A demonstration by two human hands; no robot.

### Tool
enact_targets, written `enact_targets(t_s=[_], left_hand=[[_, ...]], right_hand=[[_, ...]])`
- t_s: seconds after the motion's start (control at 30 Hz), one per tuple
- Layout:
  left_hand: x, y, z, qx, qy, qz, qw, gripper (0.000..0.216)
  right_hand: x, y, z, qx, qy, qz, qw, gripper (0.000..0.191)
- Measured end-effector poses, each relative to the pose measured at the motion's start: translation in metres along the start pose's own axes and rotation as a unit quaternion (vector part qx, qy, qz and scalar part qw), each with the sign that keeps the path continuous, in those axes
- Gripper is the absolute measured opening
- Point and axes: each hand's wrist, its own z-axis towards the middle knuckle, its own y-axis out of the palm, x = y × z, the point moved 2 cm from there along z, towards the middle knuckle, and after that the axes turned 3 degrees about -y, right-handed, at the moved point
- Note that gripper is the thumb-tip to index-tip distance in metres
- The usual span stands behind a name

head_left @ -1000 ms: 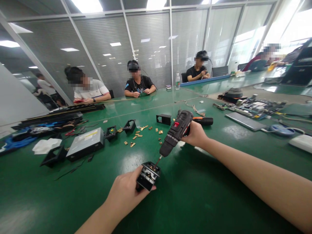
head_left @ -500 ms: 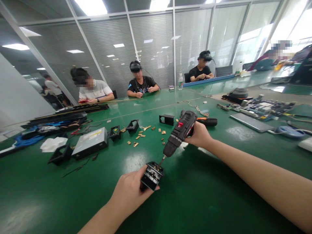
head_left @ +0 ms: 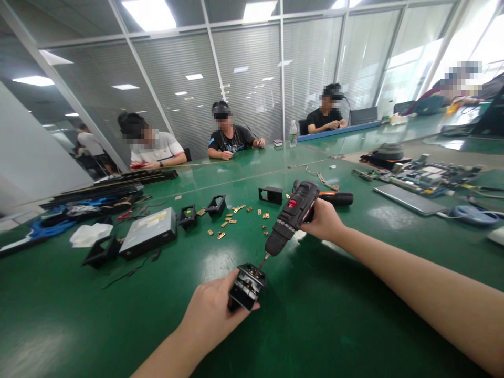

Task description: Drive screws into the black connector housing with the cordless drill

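Note:
My left hand [head_left: 216,299] is closed around a black plastic housing [head_left: 247,289] with metal parts inside, held low over the table. In my right hand [head_left: 321,220] is a black cordless drill [head_left: 293,215] with a red switch, gripped by its handle. The drill's long bit [head_left: 262,262] points down and left, its tip inside the upper part of the housing; the exact contact point is too small to see. Beyond the drill's nose, several small brass plates [head_left: 228,220] lie scattered. Much of the drill's handle is hidden by my fingers.
Black frames [head_left: 216,205] and a metal drive box [head_left: 149,233] lie to the left, near a white tissue [head_left: 90,234]. Circuit boards [head_left: 427,173] and a flat silver device [head_left: 409,199] sit right. Several people [head_left: 236,139] work across the green table [head_left: 334,315].
The view has shifted slightly, moving everything a little right and down. The drill bit stays in the housing, and both hands keep their grip. A co-worker opposite has spread their hands apart.

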Motion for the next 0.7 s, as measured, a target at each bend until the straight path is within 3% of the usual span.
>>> enact_targets(t_s=[0.7], left_hand=[[0.0, 0.0001, -0.0009, -0.002, -0.012, 0.006, 1.0, 0.056]], right_hand=[[0.0003, -0.0001, -0.0011, 0.007, -0.001, -0.001, 1.0, 0.036]])
